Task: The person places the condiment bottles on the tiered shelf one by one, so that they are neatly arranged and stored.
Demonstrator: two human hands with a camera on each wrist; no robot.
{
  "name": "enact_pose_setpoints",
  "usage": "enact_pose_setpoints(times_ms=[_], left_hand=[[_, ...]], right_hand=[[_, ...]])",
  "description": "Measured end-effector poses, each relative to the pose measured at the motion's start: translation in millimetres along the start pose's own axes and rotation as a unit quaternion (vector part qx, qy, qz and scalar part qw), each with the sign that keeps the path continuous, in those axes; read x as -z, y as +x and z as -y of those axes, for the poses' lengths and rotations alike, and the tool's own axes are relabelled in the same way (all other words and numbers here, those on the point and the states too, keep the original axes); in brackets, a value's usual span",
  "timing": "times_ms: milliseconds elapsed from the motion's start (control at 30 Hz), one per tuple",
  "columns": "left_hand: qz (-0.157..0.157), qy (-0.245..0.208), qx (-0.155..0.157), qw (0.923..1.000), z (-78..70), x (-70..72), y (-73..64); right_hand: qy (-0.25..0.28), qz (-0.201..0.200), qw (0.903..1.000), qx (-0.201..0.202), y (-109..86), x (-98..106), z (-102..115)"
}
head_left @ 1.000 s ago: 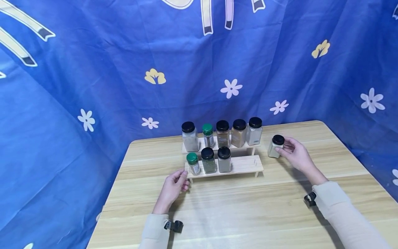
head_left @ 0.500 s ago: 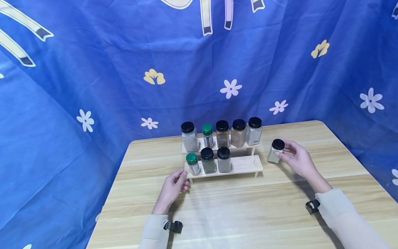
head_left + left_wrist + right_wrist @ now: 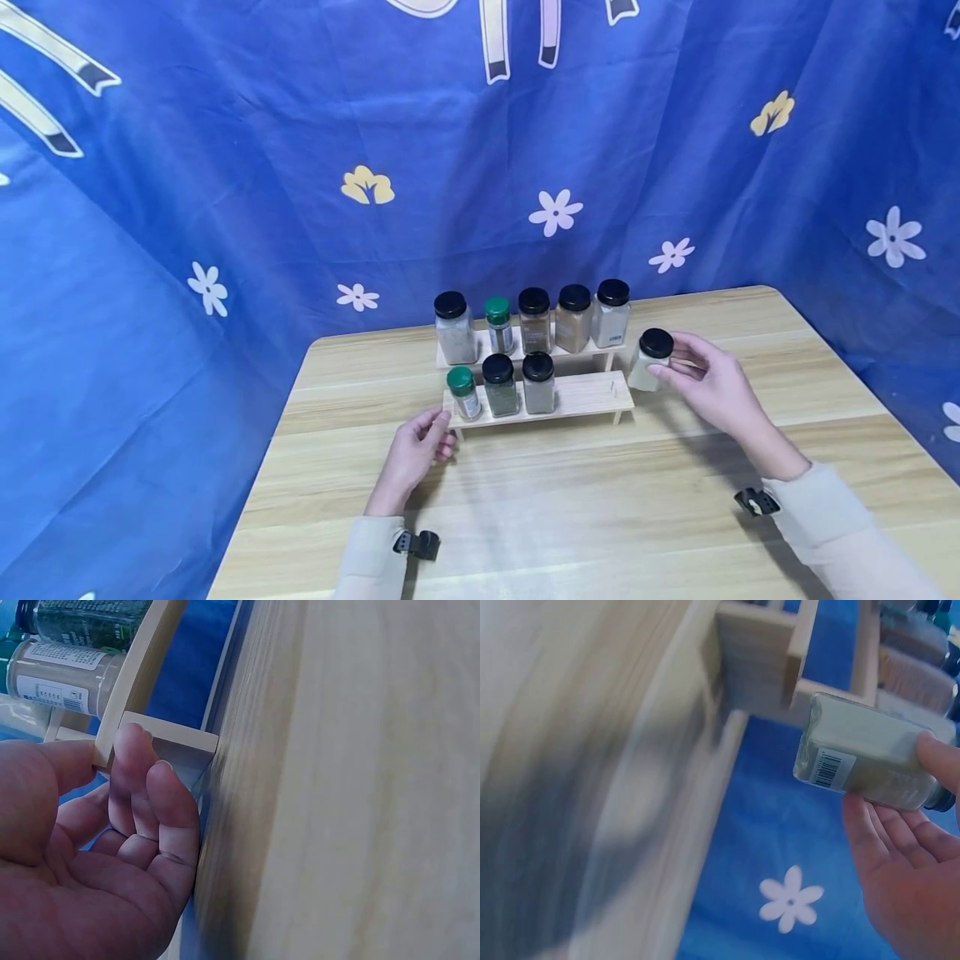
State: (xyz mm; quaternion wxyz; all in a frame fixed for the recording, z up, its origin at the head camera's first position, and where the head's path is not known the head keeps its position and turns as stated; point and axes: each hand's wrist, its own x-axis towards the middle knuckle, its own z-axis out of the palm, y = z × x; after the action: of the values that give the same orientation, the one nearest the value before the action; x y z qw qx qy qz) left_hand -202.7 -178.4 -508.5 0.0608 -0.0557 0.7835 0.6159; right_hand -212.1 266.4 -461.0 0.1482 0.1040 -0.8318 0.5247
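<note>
My right hand (image 3: 712,385) holds a square spice jar (image 3: 647,370) with a black lid, thumb on one side and fingers on the other. The right wrist view shows its pale contents and a barcode label on the jar (image 3: 866,754), raised off the table beside the rack's right end. At the front left corner of the two-tier wooden rack (image 3: 588,395), my left hand (image 3: 415,446) pinches the lower shelf's end. In the left wrist view its thumb lies at the board's edge (image 3: 124,705), and its fingers are curled by the leg (image 3: 171,735).
On the lower shelf stand a small green-lidded jar (image 3: 467,396) and two black-lidded jars, the right one (image 3: 539,387) grey. Several jars line the upper shelf, including a green-lidded one (image 3: 499,329). A blue patterned cloth (image 3: 450,208) hangs behind the wooden table (image 3: 525,508).
My right hand has carried the spice jar left, towards the rack's right end. The left hand has stayed at the lower shelf's left end.
</note>
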Motion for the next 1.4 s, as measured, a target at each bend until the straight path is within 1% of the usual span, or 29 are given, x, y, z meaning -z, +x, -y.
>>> enact_pose_setpoints(times_ms=[200, 400, 533, 633, 767, 1033, 1267, 1400], left_hand=[[-0.001, 0.001, 0.005, 1.0, -1.0, 0.1, -2.0], [-0.004, 0.012, 0.004, 0.9999, -0.7, 1.0, -2.7], [-0.001, 0.013, 0.005, 0.9999, -1.6, 0.6, -3.4], [-0.001, 0.013, 0.006, 0.9999, -1.7, 0.2, -4.0], [-0.004, 0.012, 0.007, 0.9999, -1.4, -0.1, -3.4], [-0.004, 0.009, 0.005, 0.9999, -2.1, 0.3, -4.2], [-0.005, 0.013, -0.001, 0.9999, -4.0, 0.9, -5.3], [0.004, 0.022, -0.004, 0.9997, -3.6, 0.4, -5.4]], right_hand=[[0.02, 0.022, 0.9995, 0.009, 1.3, -19.1, 10.3], [0.043, 0.055, 0.9976, -0.003, 1.1, -40.6, 18.8], [0.041, 0.069, 0.9967, -0.012, 2.1, -52.7, 21.7], [0.038, 0.076, 0.9963, -0.007, 3.5, -60.1, 23.2], [0.048, 0.081, 0.9956, 0.0, 5.1, -68.4, 24.6], [0.068, 0.085, 0.994, -0.003, 5.4, -78.6, 29.7], [0.088, 0.085, 0.9925, -0.014, 3.9, -81.3, 30.1], [0.072, 0.08, 0.9941, -0.01, 0.7, -79.5, 27.8]])
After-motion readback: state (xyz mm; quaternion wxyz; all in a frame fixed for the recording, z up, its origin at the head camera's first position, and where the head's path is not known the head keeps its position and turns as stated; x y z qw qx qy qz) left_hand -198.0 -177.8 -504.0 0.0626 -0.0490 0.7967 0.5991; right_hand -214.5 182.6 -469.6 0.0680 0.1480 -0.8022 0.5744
